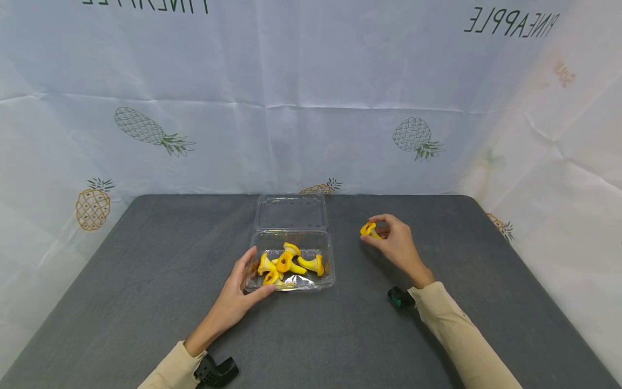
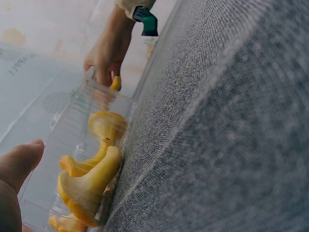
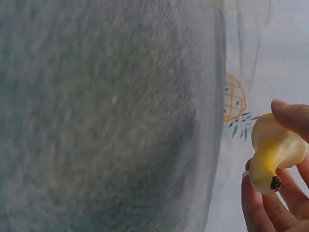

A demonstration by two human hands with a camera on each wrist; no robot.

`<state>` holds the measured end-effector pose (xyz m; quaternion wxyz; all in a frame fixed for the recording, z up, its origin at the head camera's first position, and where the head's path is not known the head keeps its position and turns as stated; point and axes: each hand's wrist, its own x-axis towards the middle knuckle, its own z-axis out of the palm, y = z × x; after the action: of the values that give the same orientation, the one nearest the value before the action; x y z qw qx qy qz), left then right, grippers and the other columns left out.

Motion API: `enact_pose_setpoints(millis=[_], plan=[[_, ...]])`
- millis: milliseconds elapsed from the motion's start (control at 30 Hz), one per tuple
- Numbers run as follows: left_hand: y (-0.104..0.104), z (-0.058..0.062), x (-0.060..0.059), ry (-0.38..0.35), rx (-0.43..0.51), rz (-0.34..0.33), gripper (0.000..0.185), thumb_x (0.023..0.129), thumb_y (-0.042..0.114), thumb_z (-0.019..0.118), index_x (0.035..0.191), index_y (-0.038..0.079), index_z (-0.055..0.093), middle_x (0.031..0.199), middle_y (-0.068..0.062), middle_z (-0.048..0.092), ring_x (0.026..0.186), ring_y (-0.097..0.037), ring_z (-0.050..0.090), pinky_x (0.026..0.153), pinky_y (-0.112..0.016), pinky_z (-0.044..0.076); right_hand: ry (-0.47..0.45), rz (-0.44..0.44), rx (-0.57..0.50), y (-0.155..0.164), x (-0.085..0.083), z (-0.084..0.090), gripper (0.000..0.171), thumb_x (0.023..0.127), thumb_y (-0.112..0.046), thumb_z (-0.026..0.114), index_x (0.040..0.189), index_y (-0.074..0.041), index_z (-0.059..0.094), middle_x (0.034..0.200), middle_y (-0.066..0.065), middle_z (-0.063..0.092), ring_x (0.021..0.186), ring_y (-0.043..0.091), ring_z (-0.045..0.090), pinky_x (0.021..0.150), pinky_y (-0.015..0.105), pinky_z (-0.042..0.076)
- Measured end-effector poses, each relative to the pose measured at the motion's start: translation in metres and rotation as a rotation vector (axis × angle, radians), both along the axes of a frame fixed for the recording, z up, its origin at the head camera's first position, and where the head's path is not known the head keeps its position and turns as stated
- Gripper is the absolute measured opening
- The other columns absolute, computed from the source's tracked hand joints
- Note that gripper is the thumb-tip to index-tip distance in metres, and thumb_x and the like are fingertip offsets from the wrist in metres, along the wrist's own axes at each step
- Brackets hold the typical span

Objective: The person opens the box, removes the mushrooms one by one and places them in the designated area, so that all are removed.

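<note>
A hinged clear plastic box (image 1: pixel 332 265) stands with its lid (image 1: pixel 291 212) folded back. Several yellow trumpet-shaped mushrooms (image 1: pixel 311 265) lie inside it, seen through the wall in the left wrist view. At the box's near left corner, my left hand (image 1: pixel 235 297) holds it, thumb along the front edge and fingers at the left side. To the right of the box and above the table, my right hand (image 1: pixel 400 246) pinches one yellow mushroom (image 3: pixel 270 154) between thumb and fingers. Its dark-tipped stem end shows in the right wrist view.
The grey table (image 1: pixel 160 259) extends around the box on all sides. A white cloth (image 1: pixel 291 135) printed with pineapples hangs behind it and along both sides. Each wrist wears a black device, on the left (image 1: pixel 216 373) and on the right (image 1: pixel 399 297).
</note>
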<state>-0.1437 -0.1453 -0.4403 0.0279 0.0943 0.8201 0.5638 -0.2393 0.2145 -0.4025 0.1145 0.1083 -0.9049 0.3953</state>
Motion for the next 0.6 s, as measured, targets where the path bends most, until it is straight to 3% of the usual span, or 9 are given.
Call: enact_pose_setpoints(millis=[600], plan=[[0.000,0.000,0.001,0.020,0.005,-0.010,0.091,0.092,0.024,0.072,0.159,0.009,0.012,0.165,-0.018,0.013,0.149,-0.043,0.025,0.117,-0.064,0.025,-0.074,-0.059,0.007,0.020,-0.019,-0.013,0.043,0.085,-0.013,0.079,0.121,0.004,0.063,0.124,0.025,0.060,0.097,0.039,0.070,0.073,0.042,0.062]])
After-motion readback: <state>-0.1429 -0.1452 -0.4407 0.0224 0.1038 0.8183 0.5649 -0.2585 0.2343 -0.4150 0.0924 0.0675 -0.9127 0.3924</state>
